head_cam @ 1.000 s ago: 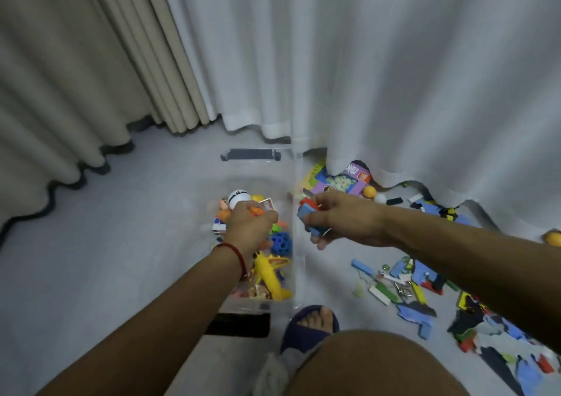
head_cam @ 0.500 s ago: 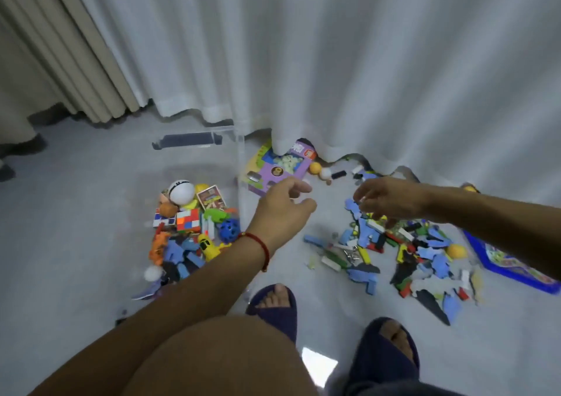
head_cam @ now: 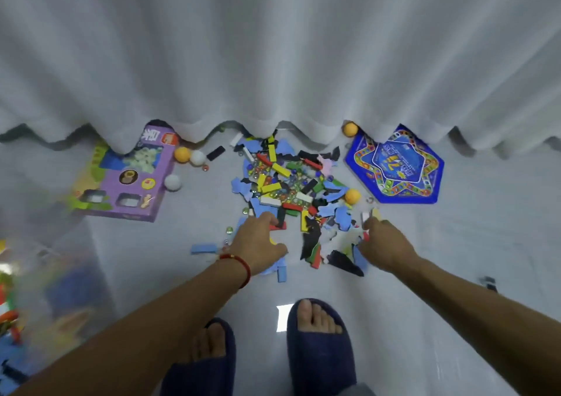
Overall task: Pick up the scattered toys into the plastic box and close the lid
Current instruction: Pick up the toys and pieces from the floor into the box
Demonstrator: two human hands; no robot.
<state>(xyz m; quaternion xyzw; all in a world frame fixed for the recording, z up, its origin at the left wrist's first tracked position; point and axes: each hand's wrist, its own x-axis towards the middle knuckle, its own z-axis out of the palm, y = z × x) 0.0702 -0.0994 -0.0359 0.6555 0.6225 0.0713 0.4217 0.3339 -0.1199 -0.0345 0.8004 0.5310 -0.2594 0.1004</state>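
Note:
A heap of scattered toys [head_cam: 288, 189], mostly coloured blocks, foam puzzle bits and marbles, lies on the pale floor just under the curtain hem. My left hand [head_cam: 258, 243], with a red cord at the wrist, rests fingers-forward on the heap's near left edge, over blue pieces. My right hand [head_cam: 385, 243] is on the heap's near right edge, its fingertips at small white, red and yellow pieces [head_cam: 368, 216]; whether it holds any is unclear. The clear plastic box [head_cam: 76, 222] stands at the far left, blurred, with toys inside. No lid shows.
A purple toy carton [head_cam: 127, 183] lies left of the heap and a blue game board [head_cam: 394, 168] right of it. Orange balls [head_cam: 182, 154] and white balls [head_cam: 172, 181] sit around them. The white curtain [head_cam: 273, 61] hangs behind. My slippered feet [head_cam: 318, 344] stand below.
The view has swung right, away from the box. Both hands left the box, crossed to the heap and came down on its near edge, left hand now empty.

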